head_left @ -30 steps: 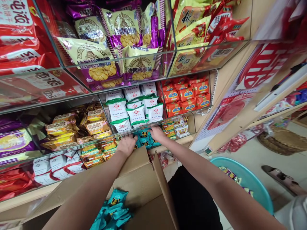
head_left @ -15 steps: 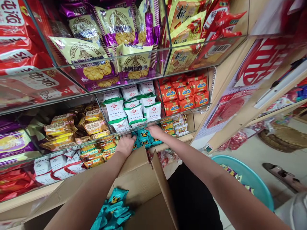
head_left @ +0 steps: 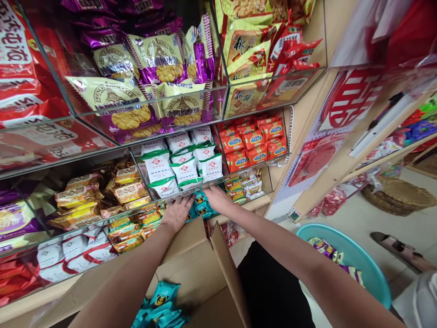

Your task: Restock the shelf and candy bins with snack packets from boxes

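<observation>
Several teal snack packets [head_left: 202,207] sit in the lowest shelf compartment, between my two hands. My left hand [head_left: 177,213] lies over the left part of this pile, fingers stretched out and apart, holding nothing that I can see. From the right, my right hand [head_left: 219,200] reaches over the packets with its fingers extended against them; the fingertips are partly hidden at the shelf edge. Below my forearms, an open cardboard box [head_left: 191,259] contains more loose teal packets [head_left: 162,303]. White-and-green packets [head_left: 184,171] fill the compartment just above my hands.
A clear shelf guard [head_left: 153,116] runs above. Orange-red packets [head_left: 256,141] and small yellow-green packets [head_left: 234,186] stand to the right, brown-gold packs [head_left: 131,191] to the left. On the floor are a turquoise tub [head_left: 372,269] and another person's sandalled foot [head_left: 403,250].
The view has shifted slightly. My left hand's fingers have spread flatter over the teal packets. My right hand has come closer to the left hand, covering more of the pile.
</observation>
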